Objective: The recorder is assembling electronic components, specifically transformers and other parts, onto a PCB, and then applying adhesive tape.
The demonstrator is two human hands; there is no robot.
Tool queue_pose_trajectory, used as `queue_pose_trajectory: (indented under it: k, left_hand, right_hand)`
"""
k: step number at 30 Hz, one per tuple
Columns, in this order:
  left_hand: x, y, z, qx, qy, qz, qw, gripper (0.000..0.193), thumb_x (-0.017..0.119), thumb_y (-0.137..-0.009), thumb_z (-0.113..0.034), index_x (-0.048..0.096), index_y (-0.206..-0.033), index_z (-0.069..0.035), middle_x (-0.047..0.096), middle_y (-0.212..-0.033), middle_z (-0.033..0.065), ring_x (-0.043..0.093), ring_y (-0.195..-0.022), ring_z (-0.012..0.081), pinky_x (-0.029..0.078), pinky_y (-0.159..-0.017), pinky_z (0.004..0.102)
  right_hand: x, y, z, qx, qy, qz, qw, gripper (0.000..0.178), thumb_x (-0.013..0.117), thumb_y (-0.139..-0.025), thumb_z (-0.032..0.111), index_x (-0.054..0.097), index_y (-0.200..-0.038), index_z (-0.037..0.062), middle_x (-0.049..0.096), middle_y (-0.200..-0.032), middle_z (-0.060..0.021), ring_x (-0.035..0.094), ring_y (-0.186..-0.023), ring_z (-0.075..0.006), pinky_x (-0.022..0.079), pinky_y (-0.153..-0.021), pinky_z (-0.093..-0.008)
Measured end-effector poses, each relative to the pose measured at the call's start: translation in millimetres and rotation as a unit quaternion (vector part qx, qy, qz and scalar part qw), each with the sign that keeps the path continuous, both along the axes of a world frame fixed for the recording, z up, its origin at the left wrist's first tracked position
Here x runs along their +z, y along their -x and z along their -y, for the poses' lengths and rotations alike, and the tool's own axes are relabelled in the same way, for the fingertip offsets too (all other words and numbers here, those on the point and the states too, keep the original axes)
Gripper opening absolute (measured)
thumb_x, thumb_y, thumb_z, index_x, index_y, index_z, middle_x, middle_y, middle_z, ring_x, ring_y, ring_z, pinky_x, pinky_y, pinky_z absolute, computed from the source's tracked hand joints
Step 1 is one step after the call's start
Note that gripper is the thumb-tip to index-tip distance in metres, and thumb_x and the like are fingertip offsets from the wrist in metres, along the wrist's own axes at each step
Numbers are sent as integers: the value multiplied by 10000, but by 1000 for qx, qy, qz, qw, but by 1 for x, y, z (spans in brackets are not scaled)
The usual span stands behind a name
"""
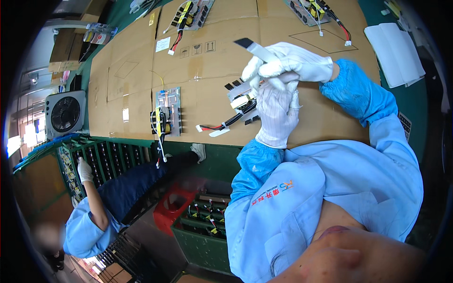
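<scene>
Both my hands wear white gloves and meet over the cardboard-covered table (198, 78). My right hand (299, 63) is closed around a flat pale strip (264, 53) with a dark slanted tip, which points up and to the left. Just below it, my left hand (277, 111) has its fingers bent together against the right hand's fingertips; what they pinch is hidden. Beside the left hand lies a circuit board (241, 100) with a yellow-wrapped part, partly covered by the glove. From that board a black and red cable (226, 123) with a white plug runs left.
Other circuit boards lie on the cardboard: one at left (168, 113), two along the far edge (191, 15) (309, 10). White paper (395, 54) lies at far right. A fan (65, 113) stands left. A co-worker (96, 207) is beside green racks (111, 160); a green crate (203, 243) stands below the table.
</scene>
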State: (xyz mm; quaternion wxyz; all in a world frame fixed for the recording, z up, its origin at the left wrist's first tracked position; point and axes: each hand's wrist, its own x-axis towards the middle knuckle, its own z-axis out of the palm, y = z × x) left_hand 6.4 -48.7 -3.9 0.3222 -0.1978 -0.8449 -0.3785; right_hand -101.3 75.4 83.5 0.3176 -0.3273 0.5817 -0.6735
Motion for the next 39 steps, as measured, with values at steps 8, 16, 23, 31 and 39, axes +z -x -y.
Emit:
queue_pose_trajectory:
  k: [8, 16, 23, 31, 39]
  left_hand:
    - [22, 12, 16, -66, 47, 5, 997, 277, 772, -825, -171, 730, -1083, -80, 691, -1051, 109, 658, -1023, 337, 496, -897, 481]
    - [33, 8, 10, -72, 94, 56, 991, 279, 764, -803, -212, 737, -1060, -107, 703, -1028, 93, 669, -988, 284, 523, -850, 401]
    - [56, -9, 28, -81, 124, 140, 979, 213, 763, -824, -272, 733, -871, -66, 693, -866, 117, 691, -923, 278, 544, -854, 369]
    - [70, -13, 30, 67, -366, 60, 926, 188, 779, -850, -170, 734, -963, -27, 627, -1207, 176, 640, -1045, 316, 523, -928, 459]
    - [76, -12, 33, -22, -299, 125, 946, 447, 727, -918, -215, 623, -1305, -16, 403, -1543, 178, 405, -1424, 301, 362, -1140, 457]
  right_hand:
    - [6, -9, -7, 45, -54, -252, 965, 357, 707, -809, 214, 704, -1129, 56, 705, -1114, -131, 664, -980, -308, 525, -861, -388]
    - [2, -23, -6, 20, -81, -443, 893, 370, 736, -756, 202, 702, -1117, 129, 680, -1175, -114, 649, -1059, -335, 520, -850, -444]
    - [8, -22, -5, -79, -132, -596, 788, 382, 684, -807, 208, 703, -1188, 194, 675, -1259, -75, 688, -858, -275, 547, -685, -370]
    - [16, -37, 0, -125, -217, -538, 805, 535, 682, -859, 180, 614, -1359, 358, 469, -1531, -110, 650, -624, -270, 506, -553, -351]
    - [25, -29, 3, -48, -176, -322, 929, 857, 786, -817, 268, 368, -1539, 67, 712, -1138, -177, 717, -883, -334, 554, -721, -377]
